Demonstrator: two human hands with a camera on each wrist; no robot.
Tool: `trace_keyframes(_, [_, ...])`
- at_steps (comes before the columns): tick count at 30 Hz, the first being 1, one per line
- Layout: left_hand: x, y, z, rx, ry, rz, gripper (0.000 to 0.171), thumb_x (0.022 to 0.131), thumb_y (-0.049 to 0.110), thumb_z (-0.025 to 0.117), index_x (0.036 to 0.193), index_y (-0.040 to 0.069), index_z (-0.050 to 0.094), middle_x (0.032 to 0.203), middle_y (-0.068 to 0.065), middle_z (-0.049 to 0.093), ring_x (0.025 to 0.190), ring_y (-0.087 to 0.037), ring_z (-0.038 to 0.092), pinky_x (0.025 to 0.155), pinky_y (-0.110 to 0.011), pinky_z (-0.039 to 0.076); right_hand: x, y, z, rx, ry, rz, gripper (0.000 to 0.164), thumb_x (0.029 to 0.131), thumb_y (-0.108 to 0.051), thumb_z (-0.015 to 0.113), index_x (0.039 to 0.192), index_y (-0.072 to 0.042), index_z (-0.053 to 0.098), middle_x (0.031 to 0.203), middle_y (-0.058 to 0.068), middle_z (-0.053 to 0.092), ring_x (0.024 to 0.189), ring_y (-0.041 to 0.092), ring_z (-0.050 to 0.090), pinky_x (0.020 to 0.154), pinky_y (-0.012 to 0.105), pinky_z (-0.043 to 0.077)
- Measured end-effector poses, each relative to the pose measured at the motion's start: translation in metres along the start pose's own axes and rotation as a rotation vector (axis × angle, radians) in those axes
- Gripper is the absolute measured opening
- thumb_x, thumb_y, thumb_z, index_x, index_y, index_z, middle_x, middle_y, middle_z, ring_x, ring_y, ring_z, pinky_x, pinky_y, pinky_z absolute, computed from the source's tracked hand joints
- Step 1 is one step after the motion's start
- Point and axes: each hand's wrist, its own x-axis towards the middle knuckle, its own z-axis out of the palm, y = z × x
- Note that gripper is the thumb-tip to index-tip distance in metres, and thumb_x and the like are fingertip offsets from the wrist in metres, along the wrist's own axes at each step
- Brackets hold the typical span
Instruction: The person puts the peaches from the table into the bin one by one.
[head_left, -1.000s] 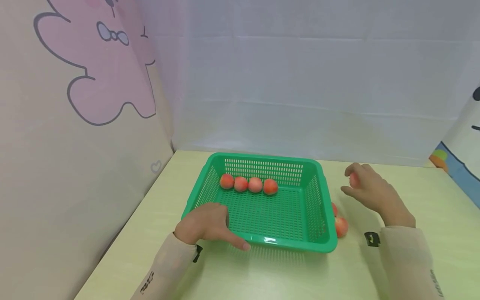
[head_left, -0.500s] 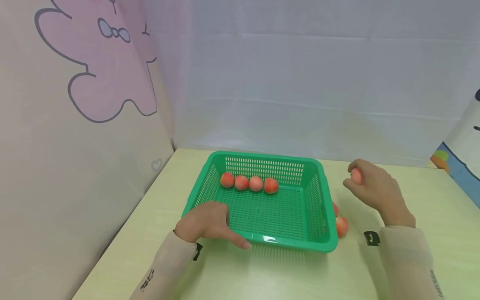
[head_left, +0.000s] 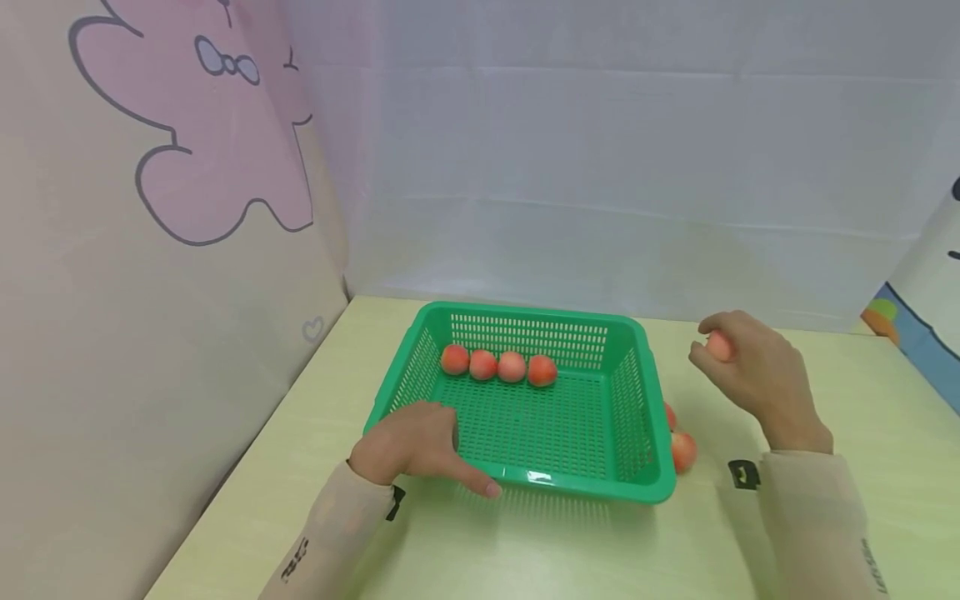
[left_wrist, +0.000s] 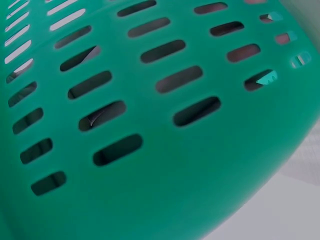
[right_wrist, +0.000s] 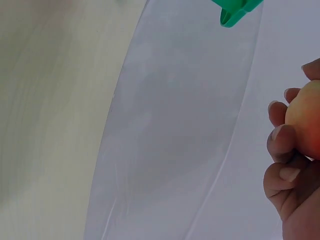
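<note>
A green plastic basket point(head_left: 536, 477) with slotted walls stands on the table. My left hand point(head_left: 412, 442) holds its near-left rim, thumb outside along the front wall; its fingertips are hidden. The basket wall point(left_wrist: 200, 165) fills most of the left wrist view. To the right of the basket and above the table, my right hand point(head_left: 757, 367) grips a red-yellow peach point(head_left: 720, 345) between thumb and curled fingers. That peach point(right_wrist: 307, 120) also shows at the right edge of the right wrist view. Several peaches point(head_left: 512, 367) lie in a row along the basket's far wall.
Against the basket's right outer side lie two more peaches point(head_left: 683, 452), one partly hidden by the rim. A pale sheet point(head_left: 600, 167) hangs behind the table point(head_left: 525, 550), and a printed one point(head_left: 187, 350) stands at the left.
My right hand has closed round the peach and moved slightly back and to the right with it, turning so that more of the fruit shows. The left hand and basket stay put.
</note>
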Motion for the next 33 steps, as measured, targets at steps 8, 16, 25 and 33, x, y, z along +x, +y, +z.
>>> trace_keyframes(8, [0.0, 0.001, -0.001, 0.0, 0.001, 0.001, 0.076, 0.043, 0.091, 0.061, 0.053, 0.022, 0.032, 0.048, 0.011, 0.019, 0.043, -0.008, 0.02, 0.04, -0.026, 0.021, 0.001, -0.001, -0.002, -0.016, 0.132, -0.098, 0.011, 0.07, -0.014, 0.059, 0.08, -0.011, 0.064, 0.078, 0.002, 0.062, 0.054, 0.018, 0.047, 0.044, 0.041, 0.037])
trace_keyframes(16, [-0.001, 0.001, 0.0, -0.002, 0.004, -0.001, 0.076, 0.042, 0.091, 0.061, 0.054, 0.022, 0.031, 0.049, 0.011, 0.019, 0.044, -0.007, 0.021, 0.041, -0.027, 0.021, 0.003, -0.009, -0.007, -0.018, 0.238, -0.154, 0.007, 0.066, -0.015, 0.056, 0.069, -0.012, 0.061, 0.069, -0.002, 0.059, 0.05, 0.015, 0.043, 0.04, 0.038, 0.034])
trace_keyframes(25, [0.0, 0.0, 0.001, -0.004, 0.011, 0.007, 0.075, 0.043, 0.091, 0.061, 0.053, 0.022, 0.031, 0.048, 0.011, 0.019, 0.044, -0.007, 0.021, 0.041, -0.027, 0.021, 0.006, -0.015, -0.01, -0.029, 0.304, -0.201, 0.006, 0.063, -0.016, 0.053, 0.062, -0.017, 0.059, 0.063, -0.006, 0.057, 0.047, 0.012, 0.039, 0.039, 0.036, 0.032])
trace_keyframes(33, [0.0, 0.0, 0.001, 0.005, 0.003, 0.001, 0.075, 0.043, 0.091, 0.061, 0.054, 0.022, 0.032, 0.049, 0.011, 0.02, 0.043, -0.007, 0.022, 0.041, -0.026, 0.022, 0.012, -0.036, -0.021, -0.029, 0.387, -0.278, 0.016, 0.063, -0.02, 0.046, 0.059, -0.012, 0.059, 0.058, -0.004, 0.055, 0.043, 0.012, 0.038, 0.037, 0.036, 0.031])
